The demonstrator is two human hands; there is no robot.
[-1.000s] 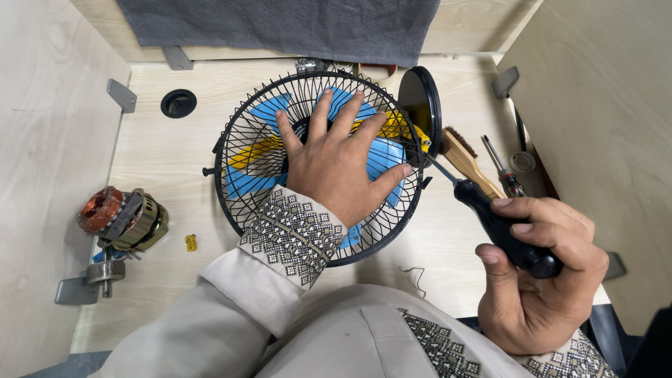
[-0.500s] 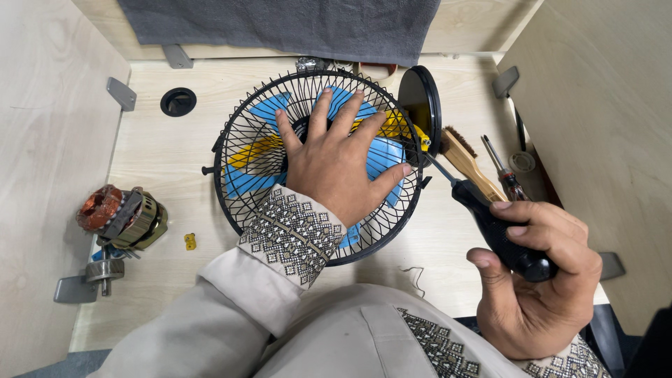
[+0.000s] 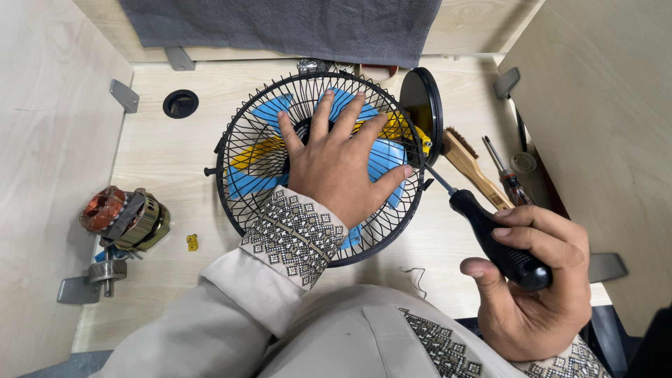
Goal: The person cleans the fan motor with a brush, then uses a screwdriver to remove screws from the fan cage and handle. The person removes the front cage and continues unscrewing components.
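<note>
Nearest: right hand (image 3: 535, 280), fingers wrapped tight round black screwdriver (image 3: 490, 234) handle, shaft angled up-left w/ tip at the fan's right rim. Left hand (image 3: 343, 164) flat on the black wire fan guard (image 3: 245, 150), fingers spread over the mesh; blue blades (image 3: 385, 157) and a yellow part (image 3: 255, 152) show thru it. Fan lies mid table (image 3: 175, 150). Left side: copper-wound motor (image 3: 122, 217), small yellow bit (image 3: 192, 242) near it. Right of fan: wooden brush (image 3: 472, 168), red-handled screwdriver (image 3: 507, 175). Far edge: grey cloth (image 3: 280, 28)
</note>
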